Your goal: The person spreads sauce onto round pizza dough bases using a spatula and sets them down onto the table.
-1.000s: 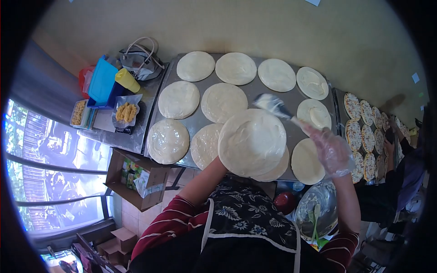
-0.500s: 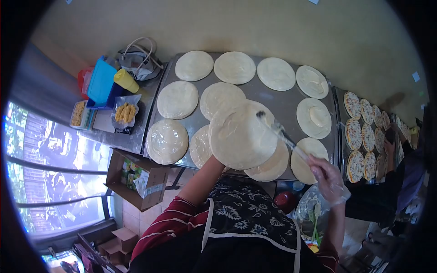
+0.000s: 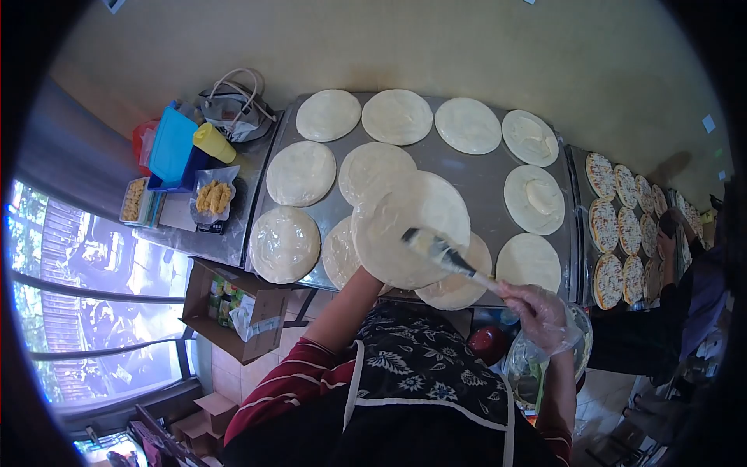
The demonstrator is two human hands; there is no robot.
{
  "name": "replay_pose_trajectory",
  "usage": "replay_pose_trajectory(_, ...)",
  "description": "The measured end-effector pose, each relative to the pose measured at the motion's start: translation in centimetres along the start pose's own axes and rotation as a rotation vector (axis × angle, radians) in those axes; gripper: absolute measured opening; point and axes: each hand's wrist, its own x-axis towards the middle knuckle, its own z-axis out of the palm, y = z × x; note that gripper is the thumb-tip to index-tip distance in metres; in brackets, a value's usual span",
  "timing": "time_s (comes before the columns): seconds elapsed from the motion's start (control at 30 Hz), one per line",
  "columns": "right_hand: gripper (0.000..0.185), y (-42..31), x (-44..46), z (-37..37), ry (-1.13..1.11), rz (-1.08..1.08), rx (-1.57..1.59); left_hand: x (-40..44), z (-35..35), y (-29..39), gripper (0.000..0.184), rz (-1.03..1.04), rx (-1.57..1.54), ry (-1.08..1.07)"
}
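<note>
A pale round pizza base (image 3: 408, 210) is raised above the table, its top shiny with a whitish coating. My left forearm (image 3: 342, 307) runs up beneath it; the hand is hidden under the base and holds it up from below. Closed around a pale handle, my right hand (image 3: 541, 315) wears a clear plastic glove. The handle belongs to a flat spatula (image 3: 436, 251) with white smears, whose blade lies over the held base. Other bases, including a glossy one (image 3: 285, 244) on the left and one with a blob of spread (image 3: 543, 200) on the right, lie around it.
The bases lie on a grey table (image 3: 486, 187). A bowl (image 3: 576, 342) stands below my right hand. At left are a blue box (image 3: 175, 152), a yellow cup (image 3: 214, 142) and a cardboard box (image 3: 233, 311). Topped pizzas (image 3: 603, 226) and another person's arm are at right.
The spatula's blade has moved left and nearer to me across the held base, and my right hand has come slightly nearer. The held base stays raised in almost the same place.
</note>
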Motion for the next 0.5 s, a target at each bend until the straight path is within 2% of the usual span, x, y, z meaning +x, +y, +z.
replay_pose_trajectory(0.07, 0.027, -0.9, 0.0, 0.6, 0.002, -0.013, -0.035, -0.2, -0.1, 0.0, 0.060, 0.000, -0.008, 0.004)
replay_pose_trajectory(0.13, 0.029, -0.4, 0.3, 1.9, 0.005, 0.045, -0.706, -0.2, -0.2, 0.6, 0.060, 0.006, -0.013, -0.003)
replay_pose_trajectory(0.17, 0.029, 0.3, 0.5, 2.4, 0.009, 0.044, -0.707, -0.2, 0.1, 0.0, 0.060, 0.007, -0.016, -0.008)
replay_pose_trajectory(0.23, 0.032, 2.4, 1.1, 3.8, 0.094, 0.235, -0.642, -0.5, 0.2, -0.2, 0.060, 0.014, -0.024, -0.016)
replay_pose_trajectory(0.27, 0.032, 3.8, 1.5, 4.6, 0.091, 0.233, -0.642, -0.5, 0.2, -0.2, 0.060, 0.018, -0.027, -0.016)
replay_pose_trajectory(0.33, 0.031, 6.3, 2.2, 5.5, 0.391, 0.020, -0.112, -0.4, 0.2, -0.1, 0.060, 0.022, -0.032, -0.014)
replay_pose_trajectory(0.37, 0.031, 6.7, 2.4, 4.9, 0.394, 0.022, -0.109, -0.3, 0.1, 0.1, 0.060, 0.021, -0.033, -0.016)
replay_pose_trajectory(0.43, 0.031, 7.0, 2.5, 3.7, 0.179, 0.236, -0.312, -0.7, 0.4, -0.4, 0.060, 0.016, -0.037, -0.024)
replay_pose_trajectory(0.47, 0.031, 7.0, 2.3, 4.0, 0.181, 0.236, -0.312, -0.7, 0.4, -0.2, 0.060, 0.017, -0.040, -0.028)
replay_pose_trajectory(0.5, 0.030, 7.0, 2.0, 4.4, 0.303, 0.162, -0.265, 0.0, 0.3, 0.0, 0.060, 0.028, -0.044, -0.031)
